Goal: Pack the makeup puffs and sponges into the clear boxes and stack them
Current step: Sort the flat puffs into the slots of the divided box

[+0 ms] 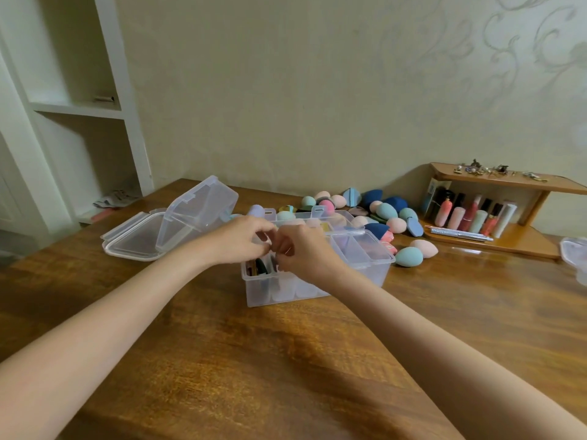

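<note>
Currently mid-pack, as judged. Near clear box [317,281] at table [222,344] centre — long axis running left to right, slightly away on the right, open top up. Left-end compartment holding dark flat puffs [260,266] stood on edge; right-end compartments appearing empty. Second clear box [317,217] just behind, parallel, with pale sponges showing inside. Loose sponges [384,211] heaped beyond and right of both boxes — teal, pink, navy, egg-shaped, pointing every way; still to pack, a good many. Lids [171,227] off, lying left, one propped open; stacking not begun. Left hand [244,239] and right hand [301,252] meeting over the near box's left end, fingers curled, pinching something small between them — item too hidden to name. Cosmetics rack [495,214] at far right.
</note>
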